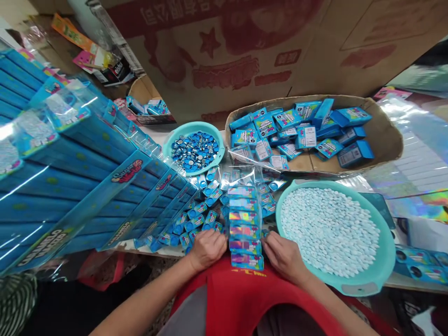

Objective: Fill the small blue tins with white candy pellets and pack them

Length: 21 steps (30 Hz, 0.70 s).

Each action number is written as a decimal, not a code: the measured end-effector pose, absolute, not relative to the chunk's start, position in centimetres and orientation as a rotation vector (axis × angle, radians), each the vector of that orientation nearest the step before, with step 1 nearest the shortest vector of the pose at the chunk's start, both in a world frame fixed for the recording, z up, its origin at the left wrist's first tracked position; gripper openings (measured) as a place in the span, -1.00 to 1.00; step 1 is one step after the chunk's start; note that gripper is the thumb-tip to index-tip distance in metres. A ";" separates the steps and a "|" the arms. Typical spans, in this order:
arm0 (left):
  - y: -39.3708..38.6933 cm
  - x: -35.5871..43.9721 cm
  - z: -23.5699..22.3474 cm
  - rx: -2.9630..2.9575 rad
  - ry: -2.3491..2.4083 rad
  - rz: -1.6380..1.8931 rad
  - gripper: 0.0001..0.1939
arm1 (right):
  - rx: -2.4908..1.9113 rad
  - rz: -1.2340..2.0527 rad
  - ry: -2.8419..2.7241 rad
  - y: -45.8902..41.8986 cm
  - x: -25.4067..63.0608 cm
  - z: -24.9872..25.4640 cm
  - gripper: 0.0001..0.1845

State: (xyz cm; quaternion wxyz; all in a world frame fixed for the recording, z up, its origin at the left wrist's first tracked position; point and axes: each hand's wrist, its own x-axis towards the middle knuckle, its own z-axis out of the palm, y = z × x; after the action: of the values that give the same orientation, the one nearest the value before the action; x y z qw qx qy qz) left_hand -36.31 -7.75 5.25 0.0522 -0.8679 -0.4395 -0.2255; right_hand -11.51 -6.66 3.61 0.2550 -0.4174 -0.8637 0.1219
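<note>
Stacked blue cartons (pixel 94 186) fill the left side, with loose small packs (pixel 198 219) spilling beside them. Next comes the left hand (pixel 210 247), its fingers curled, then the column of blue packs (pixel 245 231) in clear film — long axis running straight away from the body, between both hands, neither clearly nearer. The right hand (pixel 284 254) curls just beside it — whether either pinches the film, I cannot tell. Rightmost, a basin (pixel 388 252) holds white candies (pixel 329 228).

Pkts (pixel 245 246) are blue w/ rainbow sheen (some purple), tablets (pixel 329 228) lt. blue.
</note>
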 end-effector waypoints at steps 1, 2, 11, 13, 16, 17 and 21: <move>-7.4 -35.9 5.0 -2.558 -1.438 -0.714 -0.87 | -1.193 0.304 -2.324 -6.3 -11.8 3.6 -0.73; -7.1 -35.4 4.8 -2.488 -1.517 -0.743 -0.93 | -1.256 0.279 -2.290 -6.1 -12.1 3.6 -0.75; -7.2 -35.4 5.1 -2.582 -1.303 -0.820 -0.94 | -1.267 0.171 -2.221 -6.5 -12.3 4.6 -0.73; -7.8 -35.6 5.5 -2.639 -1.238 -0.829 -0.94 | -1.186 0.193 -2.250 -6.7 -11.9 5.1 -0.71; -8.1 -35.8 6.1 -2.688 -1.172 -0.843 -0.92 | -1.059 0.245 -2.304 -6.7 -11.6 5.6 -0.69; -7.9 -35.7 6.3 -2.682 -1.190 -0.839 -0.90 | -1.072 0.238 -2.317 -6.5 -11.6 5.7 -0.69; -6.3 -35.2 6.8 -2.561 -1.413 -0.725 -0.88 | -1.331 0.086 -2.296 -5.3 -12.4 5.4 -0.66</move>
State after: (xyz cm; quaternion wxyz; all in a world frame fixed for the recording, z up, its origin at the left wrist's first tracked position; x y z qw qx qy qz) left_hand -35.19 -6.29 6.76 0.0638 -0.8481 -0.4680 -0.2400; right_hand -12.38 -5.34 5.40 0.2406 -0.4865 -0.8393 0.0313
